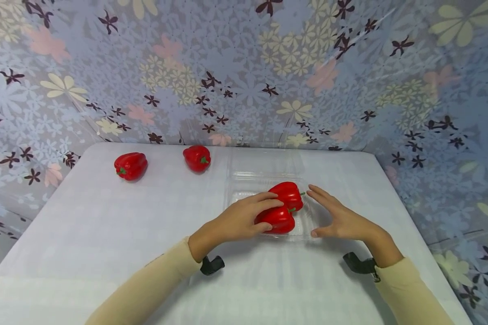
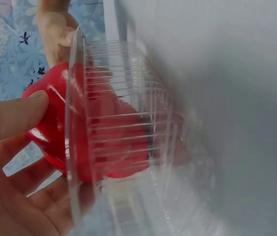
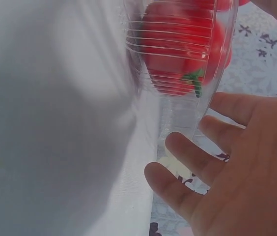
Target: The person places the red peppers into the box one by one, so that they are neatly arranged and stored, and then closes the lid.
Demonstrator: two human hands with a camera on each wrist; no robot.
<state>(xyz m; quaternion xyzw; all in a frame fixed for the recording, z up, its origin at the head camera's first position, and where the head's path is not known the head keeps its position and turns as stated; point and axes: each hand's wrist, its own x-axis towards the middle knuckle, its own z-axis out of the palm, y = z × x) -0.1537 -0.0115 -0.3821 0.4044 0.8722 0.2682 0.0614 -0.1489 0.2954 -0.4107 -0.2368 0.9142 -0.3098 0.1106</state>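
Note:
In the head view a clear plastic container (image 1: 305, 228) holds two red bell peppers. My left hand (image 1: 246, 216) reaches over its left side and grips the nearer pepper (image 1: 282, 221), thumb on the near side, fingers across the top. The farther pepper (image 1: 286, 193) lies right behind it, close to the fingertips. Through the ribbed container wall (image 2: 124, 113), the left wrist view shows the gripped pepper (image 2: 55, 118) with my thumb on it. My right hand (image 1: 339, 219) is beside the container's right edge, fingers spread, holding nothing. A green stem (image 3: 193, 78) points toward it in the right wrist view.
Two more red bell peppers, one at the far left (image 1: 131, 166) and one (image 1: 197, 158) nearer the container, lie on the white table (image 1: 105, 234). The container's raised clear lid (image 1: 266, 160) is at the back. Flower-patterned cloth (image 1: 244, 67) rises behind the table.

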